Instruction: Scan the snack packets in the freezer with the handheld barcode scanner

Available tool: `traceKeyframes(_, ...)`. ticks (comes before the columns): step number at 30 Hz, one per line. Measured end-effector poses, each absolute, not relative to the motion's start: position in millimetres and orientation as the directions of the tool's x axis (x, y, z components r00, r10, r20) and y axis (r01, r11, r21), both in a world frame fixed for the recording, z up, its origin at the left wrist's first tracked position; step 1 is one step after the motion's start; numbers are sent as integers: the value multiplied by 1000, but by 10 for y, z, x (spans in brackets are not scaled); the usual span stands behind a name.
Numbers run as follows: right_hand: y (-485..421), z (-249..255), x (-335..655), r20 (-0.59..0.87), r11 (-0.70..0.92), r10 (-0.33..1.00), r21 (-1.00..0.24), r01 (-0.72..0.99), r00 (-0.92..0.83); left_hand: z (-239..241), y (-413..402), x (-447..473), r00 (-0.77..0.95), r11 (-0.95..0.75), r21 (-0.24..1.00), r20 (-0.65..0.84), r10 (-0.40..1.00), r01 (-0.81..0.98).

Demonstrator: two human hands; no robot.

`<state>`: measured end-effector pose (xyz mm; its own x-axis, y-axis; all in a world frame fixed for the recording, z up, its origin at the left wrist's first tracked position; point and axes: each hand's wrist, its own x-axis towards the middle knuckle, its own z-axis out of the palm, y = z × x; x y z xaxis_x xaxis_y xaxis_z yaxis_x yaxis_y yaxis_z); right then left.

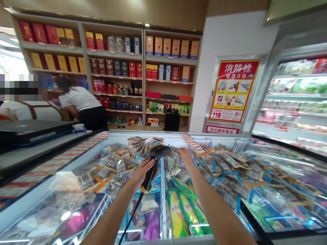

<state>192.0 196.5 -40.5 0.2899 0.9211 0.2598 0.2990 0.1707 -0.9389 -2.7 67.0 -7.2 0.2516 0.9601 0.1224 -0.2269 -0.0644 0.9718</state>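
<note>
My left hand (pixel 144 173) is wrapped round the handle of a black corded barcode scanner (pixel 160 150), whose cable runs down toward me. My right hand (pixel 185 157) has its fingers closed on the edge of a small flat packet (pixel 174 153) with a printed label. The scanner's head is right beside that packet. Many similar packets (pixel 227 163) lie in a loose layer on the glass top of a chest freezer (pixel 163 217), with another heap (pixel 141 145) at the far side of the glass.
Bagged corn cobs (pixel 178 207) and purple packs (pixel 152 224) show inside the freezer. A laptop (pixel 35 131) rests on the counter at left. Two people (pixel 81 102) are near the shelves (pixel 114 76) of boxed goods. At right stands a lit refrigerated display (pixel 301 98).
</note>
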Motion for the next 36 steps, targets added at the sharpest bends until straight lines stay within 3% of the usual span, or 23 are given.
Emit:
traceKeyframes(8,1925,-354,1957,278,212,928,-941,263,248,-96,688,-57,256,-24,963,95,962,-270)
traceKeyframes(14,1910,-305,1958,240,166,926,-952,257,292,-80,638,-29,164,-1,962,48,985,-275)
traceKeyframes(19,1902,-305,1887,196,157,956,-971,182,217,-51,688,2,125,-46,939,94,988,-340)
traceKeyframes(27,1886,-259,2135,250,164,928,-940,300,276,257,917,99,71,-136,916,175,982,-378)
traceKeyframes(36,1818,-191,2185,221,132,928,-948,289,301,-75,855,58,251,-38,970,100,963,-242)
